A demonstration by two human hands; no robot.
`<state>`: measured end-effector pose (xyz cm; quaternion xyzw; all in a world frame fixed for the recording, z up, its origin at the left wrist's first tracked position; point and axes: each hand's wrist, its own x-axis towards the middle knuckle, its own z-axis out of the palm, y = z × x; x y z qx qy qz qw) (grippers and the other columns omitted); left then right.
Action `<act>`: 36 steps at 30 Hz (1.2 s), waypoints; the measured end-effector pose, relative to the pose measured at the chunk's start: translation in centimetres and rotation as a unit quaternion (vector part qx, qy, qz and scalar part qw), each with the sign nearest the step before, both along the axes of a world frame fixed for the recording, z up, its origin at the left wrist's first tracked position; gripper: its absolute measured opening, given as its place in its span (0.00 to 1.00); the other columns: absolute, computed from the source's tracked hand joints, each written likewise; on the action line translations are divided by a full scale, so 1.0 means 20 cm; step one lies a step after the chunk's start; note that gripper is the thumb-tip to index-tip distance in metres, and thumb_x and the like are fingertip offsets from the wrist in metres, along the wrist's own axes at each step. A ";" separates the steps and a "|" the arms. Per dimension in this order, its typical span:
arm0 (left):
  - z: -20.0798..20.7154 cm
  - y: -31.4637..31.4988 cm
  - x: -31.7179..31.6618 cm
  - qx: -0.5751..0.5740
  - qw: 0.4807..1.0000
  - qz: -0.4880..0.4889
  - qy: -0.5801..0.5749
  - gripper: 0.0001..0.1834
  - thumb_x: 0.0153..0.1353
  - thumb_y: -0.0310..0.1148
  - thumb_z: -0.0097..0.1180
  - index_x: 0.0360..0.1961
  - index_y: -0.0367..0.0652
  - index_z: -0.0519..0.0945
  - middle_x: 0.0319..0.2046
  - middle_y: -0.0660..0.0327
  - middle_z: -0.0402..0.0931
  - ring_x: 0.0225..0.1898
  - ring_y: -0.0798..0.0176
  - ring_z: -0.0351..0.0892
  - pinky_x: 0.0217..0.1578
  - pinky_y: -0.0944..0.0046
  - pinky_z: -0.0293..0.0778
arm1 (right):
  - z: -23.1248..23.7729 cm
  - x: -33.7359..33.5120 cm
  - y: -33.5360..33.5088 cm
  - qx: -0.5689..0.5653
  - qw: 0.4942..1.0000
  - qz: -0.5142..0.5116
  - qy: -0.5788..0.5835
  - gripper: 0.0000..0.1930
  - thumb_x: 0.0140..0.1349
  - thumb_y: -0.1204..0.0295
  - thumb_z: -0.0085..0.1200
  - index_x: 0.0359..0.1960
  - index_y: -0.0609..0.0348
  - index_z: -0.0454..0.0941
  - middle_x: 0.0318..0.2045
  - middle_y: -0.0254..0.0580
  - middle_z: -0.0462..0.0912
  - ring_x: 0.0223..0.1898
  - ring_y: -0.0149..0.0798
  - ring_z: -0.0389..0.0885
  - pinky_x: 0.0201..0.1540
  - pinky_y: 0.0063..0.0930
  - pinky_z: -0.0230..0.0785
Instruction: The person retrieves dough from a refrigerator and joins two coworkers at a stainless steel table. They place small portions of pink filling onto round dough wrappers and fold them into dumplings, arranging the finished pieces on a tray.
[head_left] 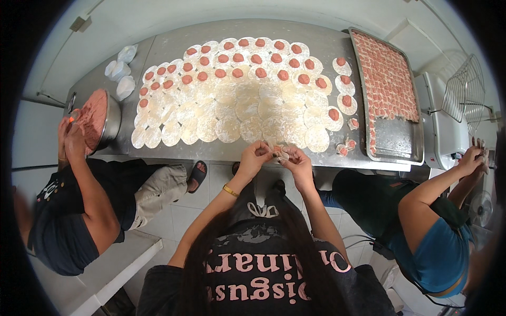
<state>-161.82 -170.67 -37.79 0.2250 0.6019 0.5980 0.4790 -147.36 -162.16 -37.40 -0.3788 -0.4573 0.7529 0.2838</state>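
At the table's near edge, my left hand (pixel 255 157) and my right hand (pixel 298 164) pinch a dumpling (pixel 279 151) between them. Its pale wrapper gathers around pink filling, and the fingertips of both hands press on its edges. Just beyond my hands lie rows of round, floured dumpling wrappers (pixel 228 129) without filling. Farther back, many wrappers carry a ball of pink meat filling (pixel 258 72). On the right, loose filled wrappers (pixel 347 101) and a few folded dumplings (pixel 346 147) rest on the steel.
A large metal tray (pixel 398 139) of packed dumplings stands at the right. On the left, a person's hands (pixel 74 136) work at a steel bowl (pixel 112 118) of pink meat. Another person (pixel 416 210) stands to my right by a white machine (pixel 443 126). White cups (pixel 125 88) sit back left.
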 end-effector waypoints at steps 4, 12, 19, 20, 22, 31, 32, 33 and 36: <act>0.05 -0.01 0.01 0.048 0.995 0.013 -0.089 0.07 0.55 0.19 0.57 0.34 0.37 0.73 0.30 0.65 0.74 0.39 0.73 0.76 0.37 0.72 0.73 | -0.06 0.01 0.02 0.061 0.996 0.004 -0.069 0.12 0.51 0.85 0.57 0.39 0.65 0.78 0.33 0.37 0.81 0.34 0.26 0.77 0.38 0.20 0.69; 0.01 0.03 0.00 -0.007 0.978 -0.062 0.200 0.10 0.49 0.20 0.63 0.32 0.34 0.74 0.37 0.58 0.76 0.36 0.67 0.79 0.35 0.70 0.75 | -0.04 0.03 0.09 0.195 0.965 0.058 -0.167 0.20 0.45 0.87 0.57 0.43 0.60 0.78 0.32 0.38 0.80 0.31 0.28 0.76 0.34 0.22 0.70; 0.00 0.04 0.05 0.019 0.953 -0.097 0.286 0.13 0.46 0.22 0.66 0.30 0.35 0.74 0.35 0.58 0.78 0.35 0.65 0.81 0.35 0.67 0.77 | 0.01 0.04 0.10 0.337 0.916 0.095 -0.195 0.22 0.43 0.88 0.54 0.43 0.62 0.76 0.34 0.49 0.78 0.31 0.43 0.78 0.36 0.28 0.72; 0.00 0.04 0.06 0.002 0.959 -0.096 0.267 0.14 0.46 0.23 0.67 0.31 0.36 0.74 0.35 0.58 0.78 0.34 0.65 0.81 0.34 0.66 0.77 | 0.02 0.04 0.10 0.349 0.908 0.097 -0.212 0.22 0.43 0.88 0.54 0.43 0.62 0.76 0.35 0.50 0.78 0.31 0.45 0.78 0.36 0.29 0.73; 0.02 0.06 0.06 -0.019 0.975 -0.090 0.204 0.16 0.45 0.24 0.68 0.34 0.37 0.74 0.35 0.57 0.79 0.33 0.64 0.81 0.33 0.66 0.77 | 0.02 0.04 0.11 0.363 0.901 0.108 -0.211 0.21 0.42 0.88 0.54 0.42 0.63 0.76 0.37 0.52 0.78 0.34 0.49 0.78 0.38 0.32 0.72; 0.04 0.10 0.09 0.014 0.929 -0.147 0.341 0.21 0.43 0.30 0.68 0.39 0.41 0.74 0.26 0.53 0.78 0.29 0.54 0.79 0.31 0.59 0.73 | 0.07 0.08 0.11 0.408 0.868 0.116 -0.258 0.18 0.42 0.89 0.52 0.38 0.66 0.76 0.37 0.52 0.76 0.40 0.55 0.76 0.41 0.39 0.70; 0.03 0.11 0.09 0.017 0.924 -0.158 0.347 0.21 0.42 0.29 0.69 0.40 0.40 0.75 0.27 0.54 0.78 0.28 0.55 0.79 0.31 0.60 0.74 | 0.07 0.08 0.11 0.381 0.875 0.120 -0.273 0.18 0.41 0.89 0.53 0.38 0.66 0.76 0.37 0.52 0.76 0.40 0.55 0.76 0.41 0.38 0.70; 0.02 0.11 0.08 0.028 0.923 -0.168 0.346 0.22 0.42 0.28 0.69 0.40 0.40 0.76 0.27 0.55 0.78 0.28 0.57 0.79 0.30 0.62 0.74 | 0.07 0.09 0.11 0.404 0.872 0.113 -0.254 0.18 0.41 0.89 0.53 0.38 0.66 0.76 0.37 0.52 0.76 0.40 0.55 0.76 0.41 0.38 0.70; 0.01 0.12 0.07 0.025 0.921 -0.187 0.341 0.19 0.42 0.28 0.68 0.37 0.40 0.76 0.26 0.54 0.78 0.28 0.55 0.79 0.29 0.60 0.73 | 0.07 0.10 0.11 0.413 0.873 0.107 -0.238 0.17 0.42 0.89 0.53 0.37 0.66 0.76 0.36 0.52 0.76 0.38 0.55 0.76 0.40 0.38 0.70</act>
